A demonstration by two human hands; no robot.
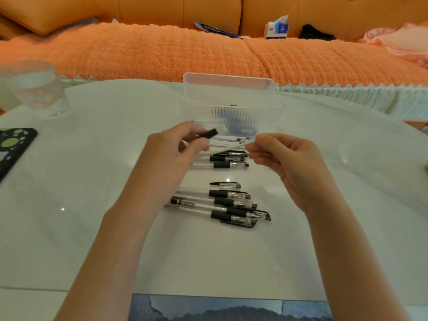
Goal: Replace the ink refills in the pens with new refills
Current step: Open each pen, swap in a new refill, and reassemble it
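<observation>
My left hand (172, 150) grips a pen barrel whose black grip end (209, 133) sticks out past my fingers. A thin white refill (231, 147) runs from that hand to my right hand (287, 156), which pinches its right end. Both hands hover above the white table, in front of a clear ribbed plastic box (228, 100) with its lid raised. Loose white refills (229, 139) and three capped pens (229, 159) lie just under my hands. Nearer to me sits a pile of several clear pens with black grips and caps (231, 203).
A clear glass (34, 89) stands at the table's far left. A black phone case with green spots (12, 149) lies at the left edge. Behind the table is an orange sofa with a tissue box (276, 28) and papers (217, 30).
</observation>
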